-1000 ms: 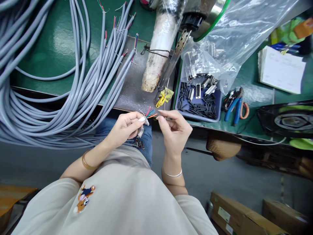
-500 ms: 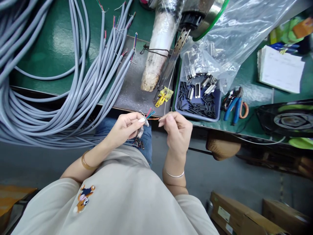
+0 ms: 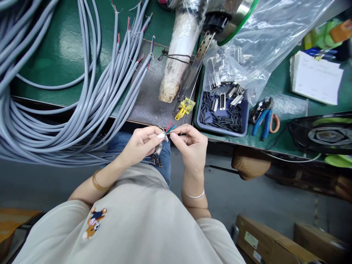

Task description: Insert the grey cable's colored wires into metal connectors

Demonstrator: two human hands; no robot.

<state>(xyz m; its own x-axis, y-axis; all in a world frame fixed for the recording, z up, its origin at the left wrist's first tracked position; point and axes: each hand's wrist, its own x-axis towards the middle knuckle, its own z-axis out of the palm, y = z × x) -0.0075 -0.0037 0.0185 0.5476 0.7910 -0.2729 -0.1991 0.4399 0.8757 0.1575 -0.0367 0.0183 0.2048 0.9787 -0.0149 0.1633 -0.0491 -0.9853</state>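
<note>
Thumb and fingers of my left hand [image 3: 147, 143] pinch the end of a grey cable, whose stripped coloured wires [image 3: 171, 127] fan out in red, blue and green. Close by on the right, my right hand [image 3: 191, 146] is pinched on an orange wire [image 3: 176, 132] of that bundle. A thin solder wire [image 3: 194, 88] runs down toward my right hand from above; its lower end is hard to make out. Below my left hand, small black-and-metal connectors [image 3: 156, 160] hang over my lap.
Many grey cables [image 3: 90, 106] cover the left of the green bench. Ahead lie a wrapped white tube [image 3: 176, 55] and a yellow cutter [image 3: 181, 111]. A blue tray [image 3: 239, 132] holds black sleeves and connectors. To its right lie blue-handled pliers [image 3: 265, 123] and a paper pad [image 3: 316, 77].
My right hand has moved left, closer to my left hand and the wire bundle. My left hand stays in nearly the same place, holding the cable end.
</note>
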